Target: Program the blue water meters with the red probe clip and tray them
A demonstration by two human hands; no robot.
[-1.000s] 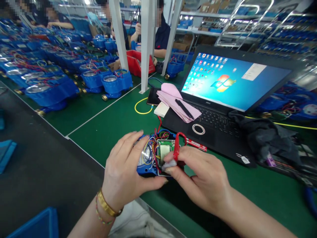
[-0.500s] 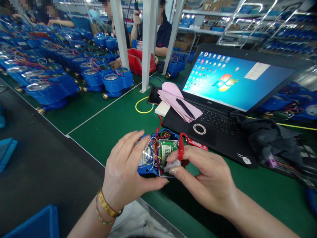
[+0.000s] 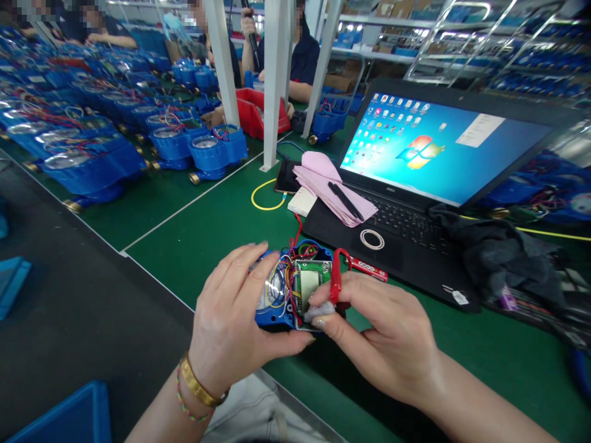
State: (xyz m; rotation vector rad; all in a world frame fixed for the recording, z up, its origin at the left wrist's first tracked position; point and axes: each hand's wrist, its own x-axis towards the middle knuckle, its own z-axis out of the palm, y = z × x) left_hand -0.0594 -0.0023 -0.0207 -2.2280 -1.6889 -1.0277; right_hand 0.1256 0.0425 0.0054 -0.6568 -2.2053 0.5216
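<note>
A blue water meter (image 3: 269,316) with its electronics uncovered sits on the green bench. My left hand (image 3: 235,301) is wrapped round its left side, fingers over the dial and thumb along the near edge. Coloured wires run between the clear dial and a green circuit board (image 3: 323,267), whose small LCD (image 3: 309,284) looks blank. Between thumb and forefinger, my right hand (image 3: 383,332) pinches a greyish-white wrapped piece (image 3: 319,311) against the board's lower right part. A red clip lead (image 3: 336,280) rises beside these fingers; its tip is hidden.
Behind the meter stands an open laptop (image 3: 392,147) with a pink cloth (image 3: 323,184), a pen and a ring on it. A red battery (image 3: 368,269) lies by its front edge. Many blue meters (image 3: 92,160) fill the left bench. White posts (image 3: 276,86) and co-workers are beyond.
The LCD showed dark digits before and is blank now. The greyish-white piece has shifted very slightly. Both hands keep nearly the same place.
</note>
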